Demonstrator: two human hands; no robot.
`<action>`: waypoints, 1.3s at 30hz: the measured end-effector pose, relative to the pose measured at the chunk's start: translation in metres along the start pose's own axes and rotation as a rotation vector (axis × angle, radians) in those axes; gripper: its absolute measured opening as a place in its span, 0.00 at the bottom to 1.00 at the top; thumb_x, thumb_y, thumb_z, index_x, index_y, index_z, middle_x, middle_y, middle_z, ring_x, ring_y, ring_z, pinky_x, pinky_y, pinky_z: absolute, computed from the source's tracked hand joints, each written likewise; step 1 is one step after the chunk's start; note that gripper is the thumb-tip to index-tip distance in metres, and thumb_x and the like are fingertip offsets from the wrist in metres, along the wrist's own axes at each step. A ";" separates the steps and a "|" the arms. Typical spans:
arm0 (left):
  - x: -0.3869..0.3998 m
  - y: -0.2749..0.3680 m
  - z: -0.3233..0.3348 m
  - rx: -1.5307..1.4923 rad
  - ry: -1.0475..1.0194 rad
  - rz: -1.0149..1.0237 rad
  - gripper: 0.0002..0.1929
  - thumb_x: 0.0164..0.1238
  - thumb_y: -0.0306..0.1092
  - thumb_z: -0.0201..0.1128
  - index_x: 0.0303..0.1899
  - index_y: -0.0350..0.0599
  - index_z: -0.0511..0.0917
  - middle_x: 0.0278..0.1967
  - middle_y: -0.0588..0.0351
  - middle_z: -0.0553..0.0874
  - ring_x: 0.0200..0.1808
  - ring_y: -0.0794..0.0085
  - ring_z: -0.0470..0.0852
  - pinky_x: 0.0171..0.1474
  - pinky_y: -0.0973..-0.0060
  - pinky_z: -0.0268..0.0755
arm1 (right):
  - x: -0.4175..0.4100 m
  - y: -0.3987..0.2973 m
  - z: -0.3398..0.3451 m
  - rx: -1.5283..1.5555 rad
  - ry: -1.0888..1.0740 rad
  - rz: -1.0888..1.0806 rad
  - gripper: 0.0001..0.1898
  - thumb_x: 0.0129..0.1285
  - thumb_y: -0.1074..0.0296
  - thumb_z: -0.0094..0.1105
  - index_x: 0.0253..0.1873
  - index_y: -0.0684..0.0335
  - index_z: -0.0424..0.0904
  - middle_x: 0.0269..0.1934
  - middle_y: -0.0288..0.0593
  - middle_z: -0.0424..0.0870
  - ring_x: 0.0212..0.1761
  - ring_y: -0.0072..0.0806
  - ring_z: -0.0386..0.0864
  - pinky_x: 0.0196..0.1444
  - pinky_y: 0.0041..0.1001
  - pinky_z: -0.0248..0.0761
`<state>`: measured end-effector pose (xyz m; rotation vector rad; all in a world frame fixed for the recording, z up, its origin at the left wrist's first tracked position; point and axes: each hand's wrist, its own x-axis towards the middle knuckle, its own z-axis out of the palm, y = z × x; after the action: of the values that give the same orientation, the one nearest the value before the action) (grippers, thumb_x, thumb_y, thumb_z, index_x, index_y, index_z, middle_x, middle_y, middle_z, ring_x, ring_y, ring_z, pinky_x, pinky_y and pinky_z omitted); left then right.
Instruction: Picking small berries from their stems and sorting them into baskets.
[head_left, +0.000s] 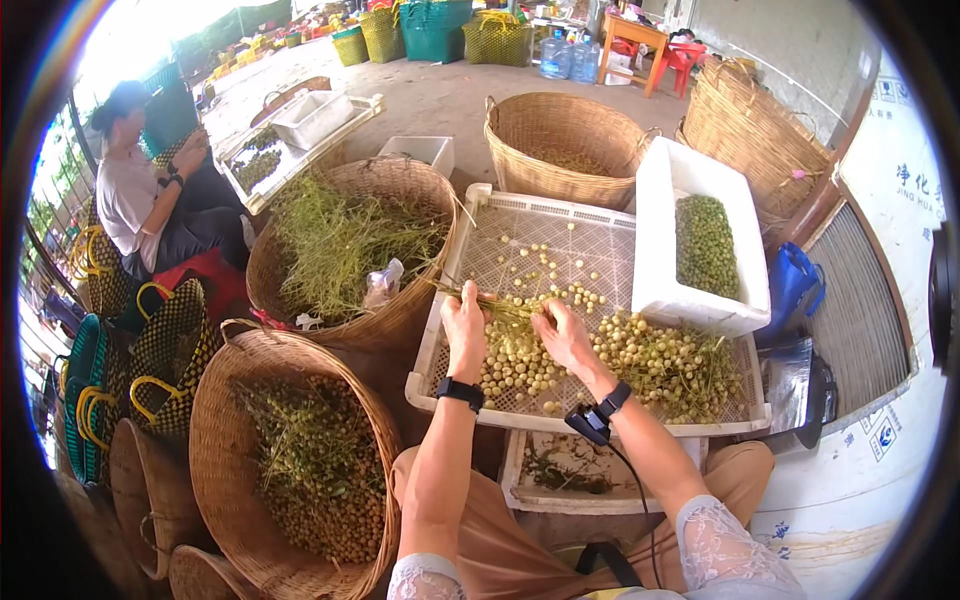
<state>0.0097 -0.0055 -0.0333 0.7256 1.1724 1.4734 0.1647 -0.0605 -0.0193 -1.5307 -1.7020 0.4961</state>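
My left hand (466, 330) grips a bunch of thin green stems (510, 306) above a white perforated plastic tray (589, 426). At the bunch's right end, the curled fingers of my right hand (566, 339) close on the stems; their exact hold is partly hidden. Loose pale yellow-green round fruits (517, 371) lie in the tray below my hands, with a few scattered farther back. To the right of my right hand is a heap of fruits still on stems (682, 371). A white foam box (652, 240) holding smaller green fruits (705, 247) rests at the tray's right side.
Left of the tray, one wicker basket (439, 300) contains stripped stems (345, 240); a nearer basket (214, 435) contains fruits on stems (319, 465). Another wicker basket (517, 165) stands behind. Below is a white tray of debris (517, 491). A person (135, 180) sits at left.
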 end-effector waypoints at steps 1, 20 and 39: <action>-0.001 0.001 0.001 -0.011 -0.007 -0.008 0.12 0.66 0.39 0.55 0.28 0.42 0.69 0.24 0.55 0.81 0.18 0.79 0.69 0.22 0.80 0.62 | 0.000 0.000 -0.001 0.010 0.006 -0.022 0.10 0.61 0.66 0.53 0.37 0.68 0.70 0.17 0.47 0.69 0.17 0.33 0.68 0.22 0.32 0.60; -0.003 0.009 -0.001 0.059 0.035 0.091 0.14 0.65 0.39 0.55 0.25 0.44 0.63 0.23 0.54 0.82 0.17 0.80 0.68 0.21 0.81 0.61 | -0.018 -0.021 -0.044 0.536 -0.529 0.154 0.10 0.66 0.65 0.48 0.38 0.65 0.75 0.20 0.31 0.69 0.18 0.14 0.62 0.19 0.16 0.58; 0.002 -0.002 -0.005 -0.540 0.045 -0.352 0.07 0.68 0.33 0.51 0.33 0.40 0.69 0.22 0.58 0.68 0.22 0.73 0.67 0.32 0.68 0.70 | -0.002 0.021 -0.001 1.171 -0.196 0.561 0.28 0.67 0.61 0.48 0.65 0.69 0.51 0.49 0.44 0.72 0.41 0.25 0.74 0.36 0.28 0.72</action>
<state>0.0052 -0.0049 -0.0370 0.1089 0.8225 1.4150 0.1793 -0.0590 -0.0345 -1.0100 -0.7238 1.6160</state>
